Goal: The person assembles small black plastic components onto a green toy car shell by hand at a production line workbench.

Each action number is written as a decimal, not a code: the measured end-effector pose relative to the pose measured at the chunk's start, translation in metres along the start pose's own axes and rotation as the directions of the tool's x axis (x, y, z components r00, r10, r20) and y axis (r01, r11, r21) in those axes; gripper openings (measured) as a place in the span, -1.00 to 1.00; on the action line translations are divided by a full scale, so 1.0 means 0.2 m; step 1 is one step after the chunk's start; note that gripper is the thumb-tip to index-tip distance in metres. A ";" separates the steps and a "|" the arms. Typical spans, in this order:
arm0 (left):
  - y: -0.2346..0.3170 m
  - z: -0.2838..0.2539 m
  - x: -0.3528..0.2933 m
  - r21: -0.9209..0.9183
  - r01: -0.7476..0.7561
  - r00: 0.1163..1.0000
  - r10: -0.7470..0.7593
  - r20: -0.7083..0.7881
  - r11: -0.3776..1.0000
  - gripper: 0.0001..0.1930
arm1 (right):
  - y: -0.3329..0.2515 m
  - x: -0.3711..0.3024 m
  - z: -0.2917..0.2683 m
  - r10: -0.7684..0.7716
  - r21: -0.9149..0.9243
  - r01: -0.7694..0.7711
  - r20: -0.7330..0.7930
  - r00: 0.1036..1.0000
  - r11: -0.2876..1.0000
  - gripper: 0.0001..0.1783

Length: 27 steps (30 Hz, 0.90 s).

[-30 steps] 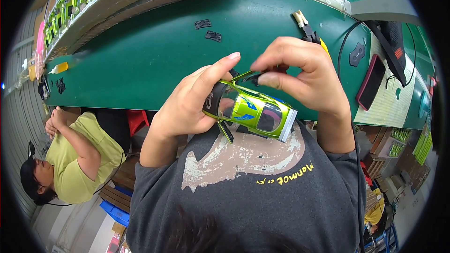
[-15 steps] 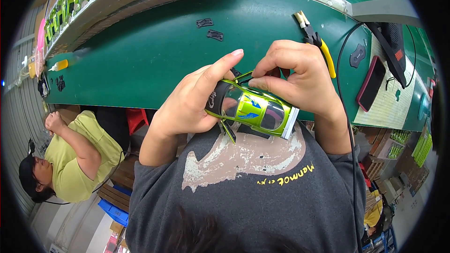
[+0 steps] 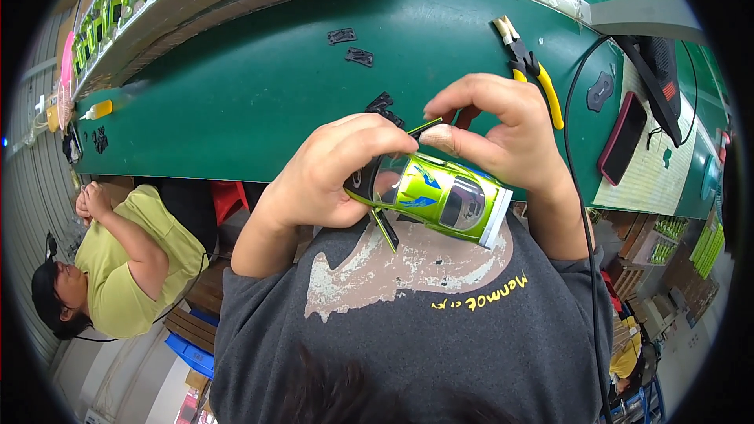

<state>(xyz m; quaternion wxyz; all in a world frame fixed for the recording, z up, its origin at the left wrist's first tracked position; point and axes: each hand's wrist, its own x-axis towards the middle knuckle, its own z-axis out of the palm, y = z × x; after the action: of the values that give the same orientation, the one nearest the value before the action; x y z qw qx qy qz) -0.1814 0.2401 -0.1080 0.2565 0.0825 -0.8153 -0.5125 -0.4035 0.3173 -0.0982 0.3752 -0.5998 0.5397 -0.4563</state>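
A shiny green toy car body (image 3: 463, 226) with blue markings, a dark front end and a white rear edge is held just off the table's near edge. My left hand (image 3: 326, 165) wraps round its front end, the index finger reaching to the base of the swung-out far door (image 3: 427, 127). With thumb and bent fingers, my right hand (image 3: 506, 129) closes about that door; the thumb lies against it, and the fingers' contact is partly hidden. The near door (image 3: 386, 231) also sticks out, toward my shirt.
Several black plastic parts (image 3: 360, 56) lie on the green table (image 3: 259, 86). Yellow-handled pliers (image 3: 534, 71), a cable (image 3: 577, 149), a phone (image 3: 623, 140) and a flat black piece (image 3: 600, 91) are to the right. A tray of green car bodies (image 3: 129, 0) stands far left. A co-worker (image 3: 126, 263) sits left.
The car has shifted slightly right and toward me. My left thumb or finger, raised before, has come down by the far door. Black parts behind my left hand now show more.
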 end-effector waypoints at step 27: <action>0.01 0.04 0.01 -0.178 0.178 0.951 -0.215 -0.221 0.968 -0.69 | 0.05 -0.01 -0.03 -0.081 0.142 0.090 -0.066 0.995 0.986 -0.69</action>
<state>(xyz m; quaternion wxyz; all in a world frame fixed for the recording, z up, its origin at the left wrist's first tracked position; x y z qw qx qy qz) -0.1865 0.2460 -0.1085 0.3059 0.2042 -0.7237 -0.5840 -0.4113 0.3174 -0.1053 0.3815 -0.5795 0.4900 -0.5277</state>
